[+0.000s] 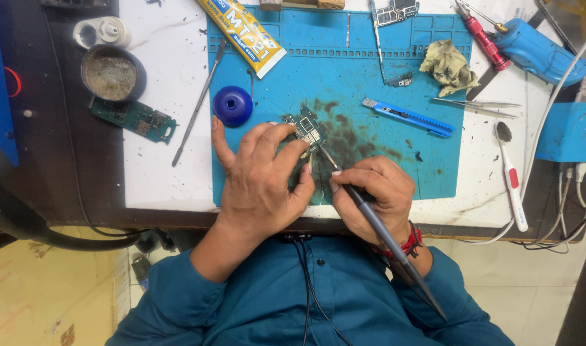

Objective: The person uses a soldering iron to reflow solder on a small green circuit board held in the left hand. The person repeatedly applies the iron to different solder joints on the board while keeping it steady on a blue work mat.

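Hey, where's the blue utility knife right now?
In the head view the blue utility knife lies on the blue work mat, up and to the right of the hands, between the crumpled cloth above and the metal tweezers at its right.

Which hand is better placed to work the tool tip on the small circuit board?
The right hand: it grips the dark soldering tool, whose tip seems to meet the circuit board. The left hand pins the board on the blue mat.

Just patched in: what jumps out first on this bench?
A small circuit board on the blue work mat, pinned by the left hand. The right hand holds a dark slim tool with its tip at the board. A blue utility knife lies right of them.
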